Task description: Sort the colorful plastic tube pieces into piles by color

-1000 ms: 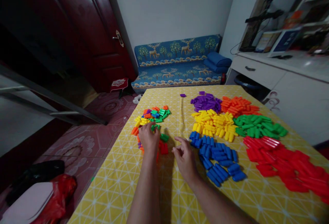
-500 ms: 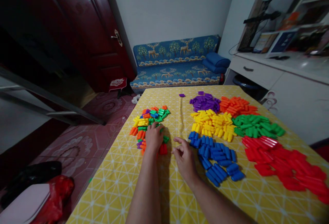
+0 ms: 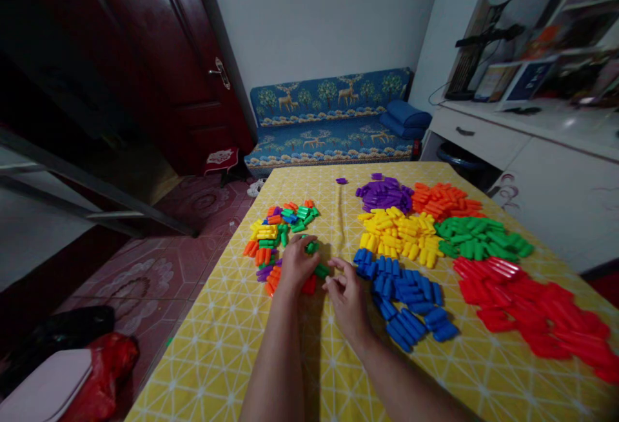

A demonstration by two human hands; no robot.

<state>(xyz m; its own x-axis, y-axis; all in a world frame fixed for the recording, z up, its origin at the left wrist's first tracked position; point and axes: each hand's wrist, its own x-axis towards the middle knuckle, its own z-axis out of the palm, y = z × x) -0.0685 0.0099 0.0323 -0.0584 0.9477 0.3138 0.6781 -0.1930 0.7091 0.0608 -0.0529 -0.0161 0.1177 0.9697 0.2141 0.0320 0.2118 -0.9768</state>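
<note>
My left hand [image 3: 296,266] grips green pegs [image 3: 312,248]; right hand [image 3: 347,293] loosely curled, empty. Risk: elbow scattering blue pile [image 3: 411,299] at 3 o'clock.

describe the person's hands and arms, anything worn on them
Both the left hand and the right hand are bare, with no gloves. The forearms are bare too, with no sleeves in view. No ring, watch or bracelet shows from this angle.

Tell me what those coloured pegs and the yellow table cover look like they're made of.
Coloured pegs: likely moulded plastic, given the bright solid colours, uniform shapes and slight sheen. Table cover: probably wipeable vinyl or oilcloth; it lies flat with a printed white line pattern, though cloth is possible.
</note>
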